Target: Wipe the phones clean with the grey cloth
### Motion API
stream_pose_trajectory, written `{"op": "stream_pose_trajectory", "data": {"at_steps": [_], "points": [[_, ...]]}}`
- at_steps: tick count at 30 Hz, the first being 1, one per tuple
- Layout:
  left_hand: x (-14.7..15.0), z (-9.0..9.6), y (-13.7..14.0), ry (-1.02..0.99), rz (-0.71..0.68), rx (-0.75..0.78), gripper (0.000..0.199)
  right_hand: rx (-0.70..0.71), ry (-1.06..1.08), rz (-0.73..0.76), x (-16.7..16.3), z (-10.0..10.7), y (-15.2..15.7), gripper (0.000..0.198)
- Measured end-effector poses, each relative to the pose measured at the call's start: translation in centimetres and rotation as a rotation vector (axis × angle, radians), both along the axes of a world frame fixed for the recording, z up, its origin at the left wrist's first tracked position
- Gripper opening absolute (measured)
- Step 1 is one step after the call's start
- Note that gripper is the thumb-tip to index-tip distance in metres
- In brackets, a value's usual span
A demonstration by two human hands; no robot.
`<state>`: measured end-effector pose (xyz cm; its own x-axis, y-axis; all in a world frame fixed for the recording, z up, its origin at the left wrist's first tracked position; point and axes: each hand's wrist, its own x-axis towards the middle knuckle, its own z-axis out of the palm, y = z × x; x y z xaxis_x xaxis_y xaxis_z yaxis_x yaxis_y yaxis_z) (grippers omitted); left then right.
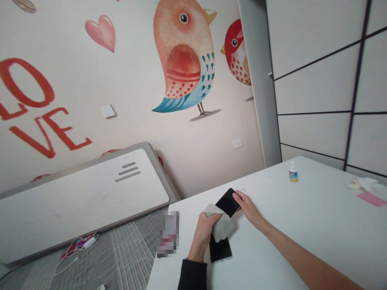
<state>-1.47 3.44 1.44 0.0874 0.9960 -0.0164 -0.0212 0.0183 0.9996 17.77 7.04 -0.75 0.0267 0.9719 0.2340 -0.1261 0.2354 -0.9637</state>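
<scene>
On the white tabletop [302, 225] a black smartphone [223, 225] lies flat near the front-left corner, screen up, its long axis running away from the person. The left hand [203, 235] has its fingers closed around a pale wiping cloth [220, 225], pressing the cloth down on the middle of the glass. The right hand [246, 206] rests at the far end of the phone, fingers laid flat on its upper edge and steadying it rather than gripping it (the thumb is hidden, so how firmly it holds is hard to tell).

A small white bottle [292, 171] with a coloured label stands upright well apart, toward the back of the tabletop. Crumpled white wipes [364, 184] and a pink sheet [372, 199] lie at the far right edge.

The phone sits near the tabletop's edge, with the floor below. A firm stroke toward the person could slide it off if the right hand's flat hold slips on the smooth glass. Grit caught under the cloth could also scratch the screen.
</scene>
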Motion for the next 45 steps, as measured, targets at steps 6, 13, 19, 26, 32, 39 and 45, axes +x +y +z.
{"op": "stream_pose_trajectory", "data": {"at_steps": [6, 13, 19, 26, 32, 39, 45], "points": [[-0.2, 0.8, -0.6, 0.06, -0.038, 0.041, 0.045, 0.004, 0.002, 0.094, 0.5, 0.4, 0.1, 0.063], [0.0, 1.4, -0.5, 0.373, 0.15, 0.199, 0.042, 0.033, 0.0, 0.125, -0.3, 0.2, -0.5, 0.059], [0.9, 1.9, -1.5, 0.779, 0.385, 0.493, 0.037, 0.017, 0.021, 0.153, -2.2, -0.2, -1.9, 0.06], [1.2, 1.5, -1.7, 0.988, 0.272, 0.699, 0.048, 0.035, -0.033, 0.138, -2.2, 0.3, -3.0, 0.057], [-1.2, 1.3, -0.5, 1.025, 0.458, 0.608, 0.048, 0.079, -0.078, 0.102, -3.4, 0.1, -3.6, 0.052], [0.2, 0.5, -0.6, 1.099, 0.347, 0.699, 0.045, 0.01, -0.002, 0.05, -3.7, -0.8, -2.9, 0.056], [1.7, 0.4, -1.7, 1.17, 0.145, 0.79, 0.05, -0.043, 0.064, 0.027, -3.4, -1.4, -2.1, 0.061]]}}
